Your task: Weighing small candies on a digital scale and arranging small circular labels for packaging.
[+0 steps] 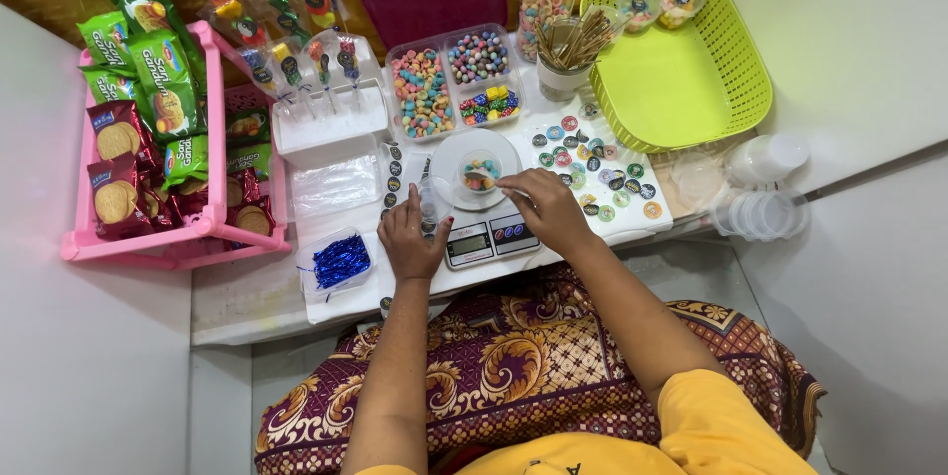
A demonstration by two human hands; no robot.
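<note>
**Hands at the kitchen scale, sweets all around**

At the centre of the frame sits a small white kitchen scale (481, 228) with a round platform, and on that platform stands a little clear cup (480, 175) holding a few coloured sweets. The right hand (546, 208) rests just right of the platform, fingers curled and pressed together, their tips at the platform's edge; whether they pinch anything cannot be told. The left hand (413, 234) lies at the scale's left side, fingers drawn together around what looks like a small clear cup (434, 200), though this is hard to make out.

Just above the scale is a clear divided tray (454, 80) of mixed coloured sweets. To the right of the scale lies a sheet of round stickers (602, 171). In the upper right stands a lime green basket (691, 70), with stacked clear lids (760, 213) below it. At the lower left of the scale is a small tub of blue foil bits (341, 261). A pink rack (212, 139) of biscuit packets fills the left of the frame.
</note>
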